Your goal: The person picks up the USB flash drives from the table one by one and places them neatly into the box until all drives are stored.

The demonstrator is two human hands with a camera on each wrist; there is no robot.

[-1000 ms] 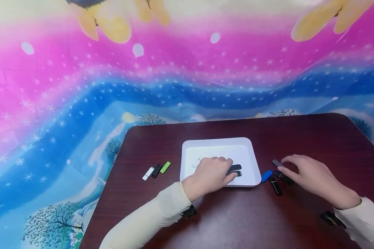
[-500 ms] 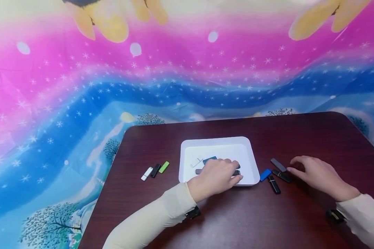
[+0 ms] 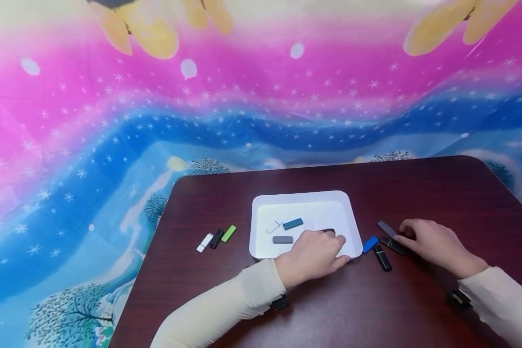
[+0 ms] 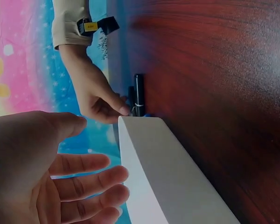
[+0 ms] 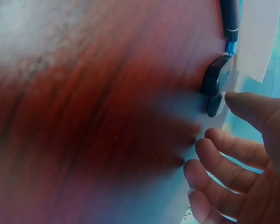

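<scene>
My left hand hovers over the near right part of a white tray. In the left wrist view its fingers are relaxed, the thumb stands apart, and nothing is held. A grey USB stick, a teal one and a white one lie in the tray; a dark one is mostly hidden behind the hand. Right of the tray, my right hand is beside a grey stick, its thumb and fingers apart. A black stick lies just below the thumb.
A blue stick and another black stick lie by the tray's right side. Left of the tray, white, black and green sticks form a row on the dark table. A printed cloth hangs behind.
My left hand has moved right across the tray, uncovering the grey and teal sticks. My right hand drew back from the grey stick, then came slightly left again.
</scene>
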